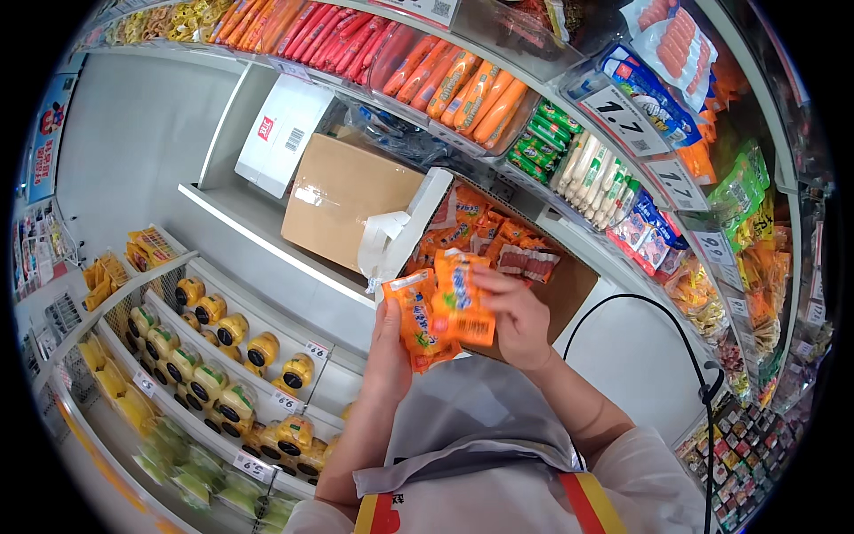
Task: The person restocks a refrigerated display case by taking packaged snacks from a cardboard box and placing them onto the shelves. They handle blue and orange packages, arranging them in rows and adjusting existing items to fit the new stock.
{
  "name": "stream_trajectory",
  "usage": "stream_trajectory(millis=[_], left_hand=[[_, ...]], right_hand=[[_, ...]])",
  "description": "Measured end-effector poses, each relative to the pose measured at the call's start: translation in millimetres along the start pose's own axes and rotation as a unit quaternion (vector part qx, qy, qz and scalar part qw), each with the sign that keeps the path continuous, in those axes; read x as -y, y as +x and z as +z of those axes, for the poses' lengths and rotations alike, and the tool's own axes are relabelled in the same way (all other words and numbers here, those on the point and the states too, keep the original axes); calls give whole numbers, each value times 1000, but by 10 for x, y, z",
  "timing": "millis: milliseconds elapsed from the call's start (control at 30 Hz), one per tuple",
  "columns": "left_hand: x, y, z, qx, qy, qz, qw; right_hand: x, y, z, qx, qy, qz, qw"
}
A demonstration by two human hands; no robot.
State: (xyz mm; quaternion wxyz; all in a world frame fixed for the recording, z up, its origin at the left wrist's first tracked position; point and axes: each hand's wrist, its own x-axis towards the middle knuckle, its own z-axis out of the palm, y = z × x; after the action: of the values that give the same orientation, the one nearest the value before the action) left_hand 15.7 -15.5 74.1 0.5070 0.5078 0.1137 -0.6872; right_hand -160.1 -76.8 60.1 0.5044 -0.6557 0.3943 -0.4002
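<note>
My left hand [392, 354] grips an orange snack packet [417, 320] printed with blue and white writing. Over its right edge lies a second orange packet [460, 294], held by my right hand [520, 314] with the fingers on its right side. Just beyond both hands, an opened cardboard box [567, 287] contains more loose orange packets [460, 217] and some clear-backed ones showing reddish-brown meat sticks [527, 263]. The box's torn white flap [383, 250] hangs at its left. My fingertips on the far side of the packets are partly hidden.
A closed brown carton [347, 200] and a white box [283, 133] stand on the shelf. Sausages [480, 100] fill clear bins above. A black cable [667, 307] curves at the right. Tiered shelves with yellow-lidded jars [220, 380] lie left.
</note>
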Motion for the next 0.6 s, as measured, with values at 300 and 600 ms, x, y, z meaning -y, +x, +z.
stream_trajectory(millis=[300, 600], left_hand=[[-164, 7, 28, -28, 110, 60, 992], [-72, 160, 54, -38, 148, 97, 983]], right_hand=[[-665, 336, 166, 22, 88, 235, 968], [-2006, 667, 929, -214, -272, 343, 873]])
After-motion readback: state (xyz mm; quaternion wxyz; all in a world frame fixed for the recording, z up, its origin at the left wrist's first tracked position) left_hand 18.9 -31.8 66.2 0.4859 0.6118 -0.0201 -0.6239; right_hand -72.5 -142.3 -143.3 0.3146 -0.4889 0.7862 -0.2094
